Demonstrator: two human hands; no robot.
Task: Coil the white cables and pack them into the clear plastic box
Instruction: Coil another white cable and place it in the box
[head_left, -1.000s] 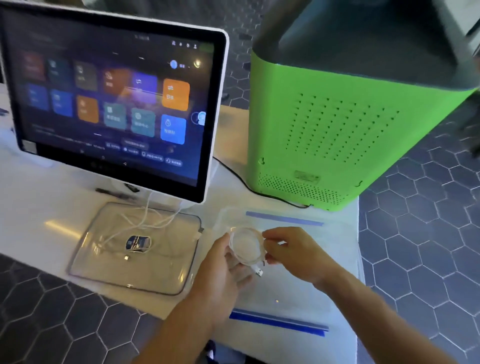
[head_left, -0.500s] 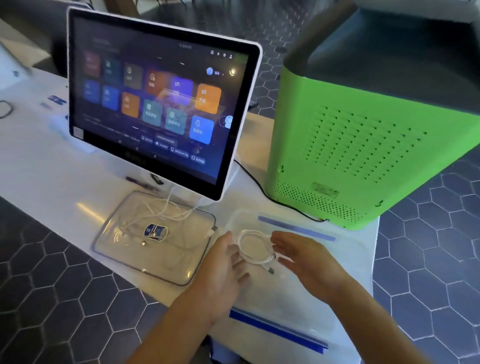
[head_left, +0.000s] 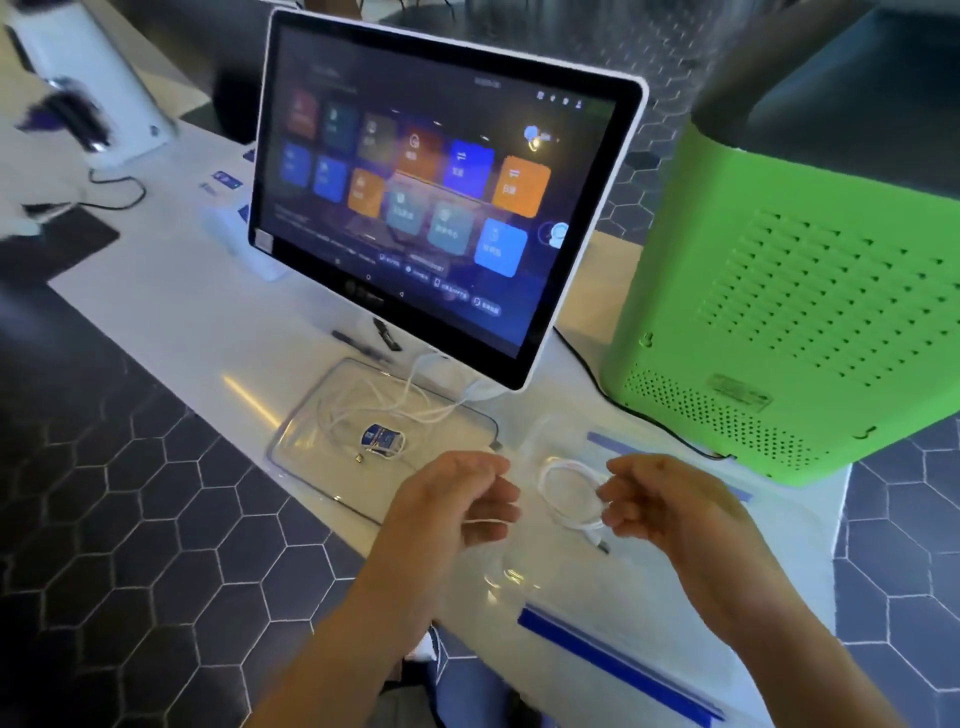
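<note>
— Where is the coiled cable (head_left: 569, 496)?

— It lies as a small white loop inside the clear plastic box (head_left: 524, 582), which stands on the white counter (head_left: 197, 332) near its right end, close to the front edge. The box has blue strips along its near and far rims. The plug end of the coil points toward the front edge.

— Are the hands holding it?

— No. The left hand (head_left: 457, 499) hovers at the box's left side, fingers loosely curled and holding nothing. The right hand (head_left: 660, 499) is over the right part of the coil, fingers relaxed and also holding nothing; I cannot tell whether its fingertips touch the cable.

— And the other cables?

— More loose white cable (head_left: 410, 400) lies tangled on a clear lid (head_left: 311, 457) to the left of the box, just below the touchscreen monitor (head_left: 441, 197). A small blue tag sits among the strands. A green machine (head_left: 810, 322) stands behind the box at the counter's right end.
</note>
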